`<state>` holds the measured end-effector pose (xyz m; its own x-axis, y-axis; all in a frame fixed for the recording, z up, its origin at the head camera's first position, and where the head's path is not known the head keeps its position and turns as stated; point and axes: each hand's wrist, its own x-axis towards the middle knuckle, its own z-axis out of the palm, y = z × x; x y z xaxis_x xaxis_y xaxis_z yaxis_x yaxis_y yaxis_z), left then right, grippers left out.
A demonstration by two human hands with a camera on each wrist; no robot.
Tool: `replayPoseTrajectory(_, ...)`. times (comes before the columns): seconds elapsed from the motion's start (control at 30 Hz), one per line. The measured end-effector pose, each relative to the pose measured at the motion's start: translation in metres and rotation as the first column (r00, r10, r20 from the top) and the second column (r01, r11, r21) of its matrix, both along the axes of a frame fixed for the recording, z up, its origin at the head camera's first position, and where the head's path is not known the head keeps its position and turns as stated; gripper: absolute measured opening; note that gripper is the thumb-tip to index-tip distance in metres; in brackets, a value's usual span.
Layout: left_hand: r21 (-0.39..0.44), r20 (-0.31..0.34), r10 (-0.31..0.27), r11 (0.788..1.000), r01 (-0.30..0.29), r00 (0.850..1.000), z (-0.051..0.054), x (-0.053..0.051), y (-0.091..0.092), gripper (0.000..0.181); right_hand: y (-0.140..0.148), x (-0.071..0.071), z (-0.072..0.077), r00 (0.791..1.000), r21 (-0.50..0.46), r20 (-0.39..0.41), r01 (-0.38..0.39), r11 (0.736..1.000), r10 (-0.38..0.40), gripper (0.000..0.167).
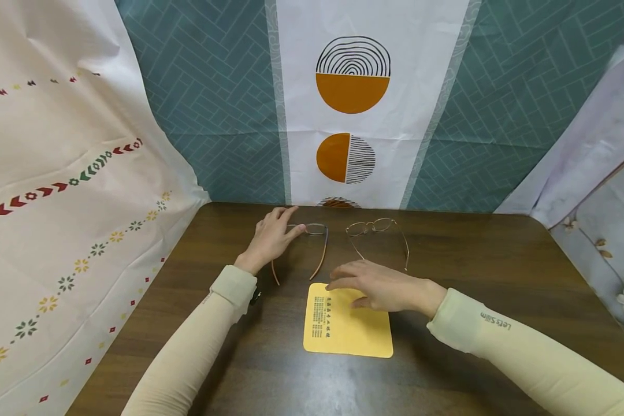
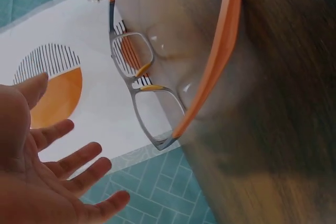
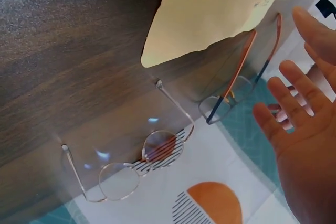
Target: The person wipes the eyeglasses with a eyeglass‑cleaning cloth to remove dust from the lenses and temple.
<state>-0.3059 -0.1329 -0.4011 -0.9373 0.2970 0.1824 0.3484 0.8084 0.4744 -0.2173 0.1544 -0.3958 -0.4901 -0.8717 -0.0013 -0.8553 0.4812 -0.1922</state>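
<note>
Two pairs of eyeglasses stand on the table with their temples unfolded. The left pair (image 2: 212,66) has a grey frame and orange temples. My left hand (image 1: 273,235) is over its left side in the head view; the left wrist view shows the fingers spread and apart from the frame. The right pair, thin and gold-rimmed (image 1: 382,225), stands beyond my right hand (image 1: 379,286). That hand hovers above a yellow cloth (image 1: 351,332) printed with dark characters, its fingers relaxed and holding nothing. Part of the cloth's upper edge is hidden by the hand.
The dark wooden table (image 1: 270,370) reaches back to a teal and white patterned curtain (image 1: 213,115). A cream cloth with printed motifs (image 1: 57,202) hangs along the left side. A pale floral cloth (image 1: 603,242) borders the right edge.
</note>
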Motion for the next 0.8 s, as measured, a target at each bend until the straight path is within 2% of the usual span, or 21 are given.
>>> replayPoseTrajectory(0.17,0.020,0.019,0.045,0.999,-0.045,0.999,-0.004,0.000,-0.002,0.065,-0.002,0.000,-0.004,0.997,0.029,-0.051,-0.051,0.998,0.052,0.056)
replayPoseTrajectory(0.43,0.046,0.025,0.068,0.997,-0.069,0.997,-0.010,-0.001,-0.006,0.065,-0.005,0.003,-0.010,0.988,0.109,-0.117,-0.088,0.990,0.101,0.049)
replayPoseTrajectory(0.8,0.023,0.042,0.167,0.986,-0.168,0.985,-0.017,0.000,-0.010,0.069,-0.007,0.005,-0.021,0.985,0.102,-0.127,-0.105,0.989,0.118,0.040)
